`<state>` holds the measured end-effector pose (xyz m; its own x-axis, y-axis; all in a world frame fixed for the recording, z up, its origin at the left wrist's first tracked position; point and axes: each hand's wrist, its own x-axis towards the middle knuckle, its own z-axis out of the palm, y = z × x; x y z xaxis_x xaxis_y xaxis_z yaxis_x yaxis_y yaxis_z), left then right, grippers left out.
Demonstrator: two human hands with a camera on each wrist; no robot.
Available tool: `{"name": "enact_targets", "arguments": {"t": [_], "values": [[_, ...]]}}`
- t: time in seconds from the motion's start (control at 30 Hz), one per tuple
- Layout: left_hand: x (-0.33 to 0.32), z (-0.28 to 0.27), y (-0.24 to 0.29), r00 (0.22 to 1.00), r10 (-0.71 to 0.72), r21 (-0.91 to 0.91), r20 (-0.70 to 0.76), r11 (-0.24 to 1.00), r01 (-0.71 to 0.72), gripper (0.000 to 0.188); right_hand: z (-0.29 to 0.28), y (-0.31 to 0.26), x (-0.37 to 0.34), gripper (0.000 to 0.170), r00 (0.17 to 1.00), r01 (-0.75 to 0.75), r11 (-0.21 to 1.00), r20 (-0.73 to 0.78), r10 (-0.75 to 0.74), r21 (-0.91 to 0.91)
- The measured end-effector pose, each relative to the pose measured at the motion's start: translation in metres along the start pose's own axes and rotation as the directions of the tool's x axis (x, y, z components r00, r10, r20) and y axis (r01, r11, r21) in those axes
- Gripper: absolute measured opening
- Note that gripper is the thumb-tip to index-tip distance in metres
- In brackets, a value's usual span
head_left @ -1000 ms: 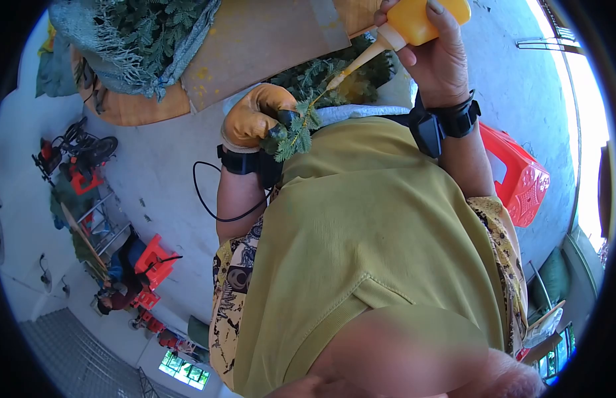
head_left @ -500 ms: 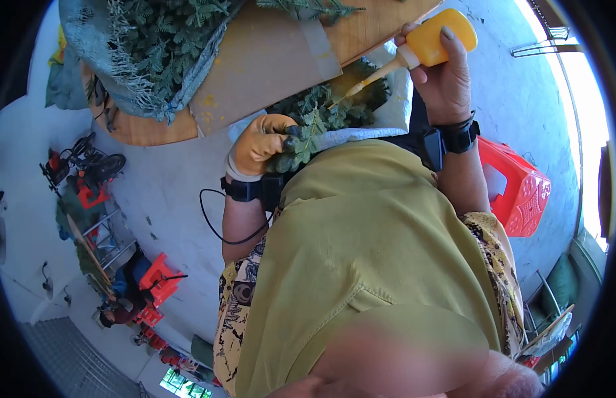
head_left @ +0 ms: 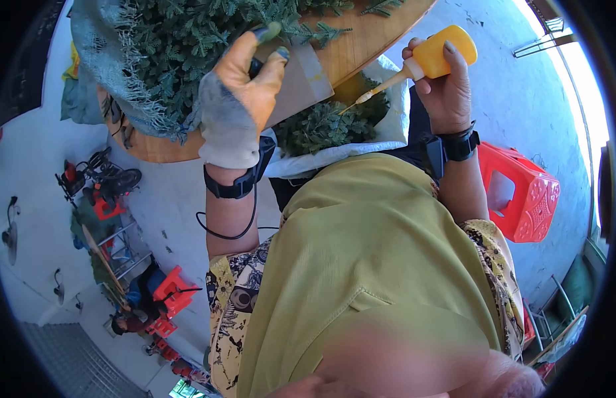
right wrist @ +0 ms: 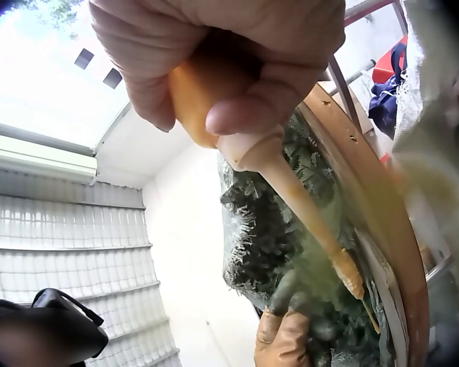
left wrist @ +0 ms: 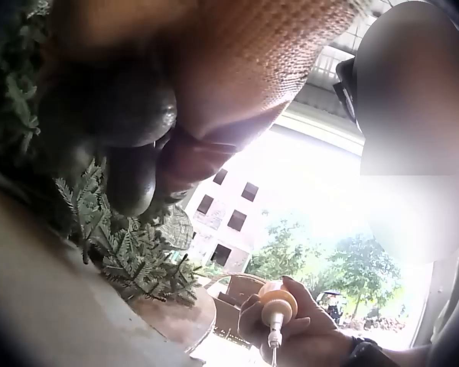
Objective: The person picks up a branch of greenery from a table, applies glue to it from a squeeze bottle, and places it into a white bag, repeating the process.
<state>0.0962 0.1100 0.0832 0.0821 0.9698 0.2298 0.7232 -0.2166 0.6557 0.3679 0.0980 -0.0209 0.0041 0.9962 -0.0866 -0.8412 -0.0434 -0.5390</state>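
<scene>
My left hand (head_left: pixel 238 93), in an orange and grey glove with dark fingertips, reaches over green needle-leaved sprigs (head_left: pixel 188 40) heaped from a blue-grey woven sack (head_left: pixel 102 73). Its thumb and forefinger are spread apart, with no sprig seen between them. In the left wrist view, dark glove fingers (left wrist: pixel 134 176) hang close to the foliage. My bare right hand (head_left: pixel 451 96) grips a yellow squeeze bottle (head_left: pixel 454 50). The bottle's long nozzle (right wrist: pixel 306 210) slants down to a thin tip, over more sprigs (head_left: pixel 321 129) in a white bag (head_left: pixel 399 113) at my lap.
A cardboard sheet (head_left: pixel 311 76) lies on the round wooden table (head_left: pixel 354 43), its surface partly covered by foliage. A red plastic stool (head_left: pixel 534 199) stands on my right. Farther off to the left are a motorbike (head_left: pixel 102 176) and a seated person (head_left: pixel 139 305) near red stools.
My left hand has let go of the sprig over the white bag and moved up to the heap on the table, its fingers spreading. The right hand keeps the bottle, slightly lower in view.
</scene>
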Motion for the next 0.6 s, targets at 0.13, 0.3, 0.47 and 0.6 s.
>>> {"name": "enact_targets", "arguments": {"t": [0.13, 0.3, 0.47, 0.6], "values": [[0.019, 0.022, 0.000, 0.978, 0.185, 0.438, 0.100, 0.874, -0.210, 0.031, 0.001, -0.005, 0.001, 0.037, 1.000, 0.002, 0.999, -0.029, -0.001, 0.038], [0.028, 0.035, -0.008, 0.968, 0.184, 0.468, 0.173, 0.849, -0.245, 0.022, -0.009, -0.010, 0.001, 0.039, 1.000, 0.002, 0.999, -0.001, -0.002, 0.050], [0.010, 0.017, 0.002, 0.988, -0.041, -0.014, 0.146, 0.999, 0.043, 0.015, -0.013, -0.015, 0.000, 0.041, 0.999, 0.045, 0.996, -0.034, -0.043, 0.076], [-0.012, -0.009, 0.002, 0.926, -0.260, -0.332, 0.274, 0.878, 0.344, 0.009, -0.017, -0.016, -0.003, 0.043, 0.999, 0.014, 0.996, 0.030, -0.016, 0.085]]}}
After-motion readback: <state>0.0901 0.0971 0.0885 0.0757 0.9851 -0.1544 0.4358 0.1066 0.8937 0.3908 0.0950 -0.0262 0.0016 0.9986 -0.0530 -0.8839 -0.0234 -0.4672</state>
